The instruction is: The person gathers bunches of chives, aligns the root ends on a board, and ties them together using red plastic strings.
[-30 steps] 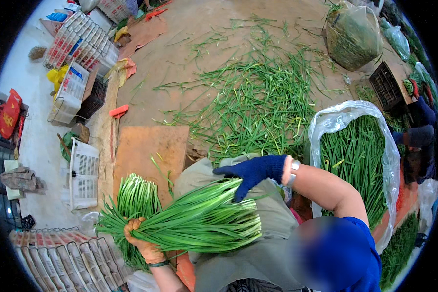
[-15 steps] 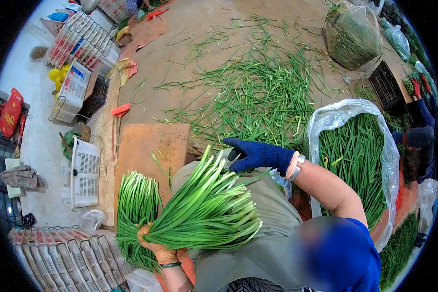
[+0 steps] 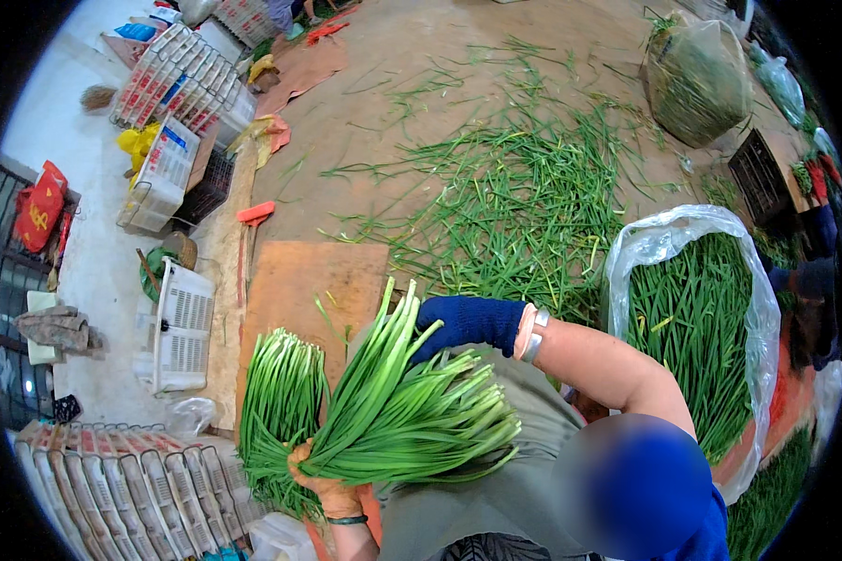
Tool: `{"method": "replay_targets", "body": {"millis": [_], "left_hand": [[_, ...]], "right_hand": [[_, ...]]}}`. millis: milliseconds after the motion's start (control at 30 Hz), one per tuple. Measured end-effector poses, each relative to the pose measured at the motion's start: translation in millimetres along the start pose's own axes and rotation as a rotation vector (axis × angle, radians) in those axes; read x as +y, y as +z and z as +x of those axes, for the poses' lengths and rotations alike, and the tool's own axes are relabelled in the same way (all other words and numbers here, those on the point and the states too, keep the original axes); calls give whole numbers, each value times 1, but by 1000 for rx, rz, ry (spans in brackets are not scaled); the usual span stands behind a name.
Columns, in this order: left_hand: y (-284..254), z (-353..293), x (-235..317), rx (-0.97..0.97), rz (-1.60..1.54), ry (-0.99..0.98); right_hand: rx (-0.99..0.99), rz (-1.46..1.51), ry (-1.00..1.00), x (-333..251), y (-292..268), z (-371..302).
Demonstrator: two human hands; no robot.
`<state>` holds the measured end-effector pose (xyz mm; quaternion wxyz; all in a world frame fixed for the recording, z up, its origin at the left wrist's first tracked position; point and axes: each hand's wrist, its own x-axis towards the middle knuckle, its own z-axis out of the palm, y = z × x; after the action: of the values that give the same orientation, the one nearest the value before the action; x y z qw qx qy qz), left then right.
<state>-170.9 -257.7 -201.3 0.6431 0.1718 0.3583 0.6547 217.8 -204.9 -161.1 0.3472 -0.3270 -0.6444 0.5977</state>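
My left hand [image 3: 326, 481] is closed round the leafy lower part of a large bunch of garlic chives [image 3: 412, 411], whose pale stem ends fan out up and to the right over my lap. At the upper edge of that fan, my right hand [image 3: 468, 324], in a dark blue knitted glove, bends its fingers in among the pale stems; the fingertips are partly hidden behind them. Another neat bundle of chives [image 3: 283, 383] lies just left of the held bunch, on a brown board [image 3: 323, 271].
Loose green leaves [image 3: 524, 206] litter the floor ahead. To my right stands an open clear plastic bag [image 3: 765, 374] full of chives; a filled sack [image 3: 697, 79] is beyond it. White crates [image 3: 185, 327] and wire-handled baskets [image 3: 131, 486] line the left. Another person's dark sleeve [image 3: 819, 280] shows far right.
My right hand has moved left and down from above the stems to among them, its fingers now bent in. The whole view has shifted slightly; my left hand keeps its hold.
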Motion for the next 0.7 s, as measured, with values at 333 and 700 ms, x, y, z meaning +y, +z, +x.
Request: {"method": "replay_targets", "body": {"millis": [333, 700], "left_hand": [[25, -8, 10, 5, 20, 31], [5, -5, -4, 88, 66, -21]], "right_hand": [[359, 218, 42, -4, -63, -51], [68, 13, 0, 32, -16, -57]]}}
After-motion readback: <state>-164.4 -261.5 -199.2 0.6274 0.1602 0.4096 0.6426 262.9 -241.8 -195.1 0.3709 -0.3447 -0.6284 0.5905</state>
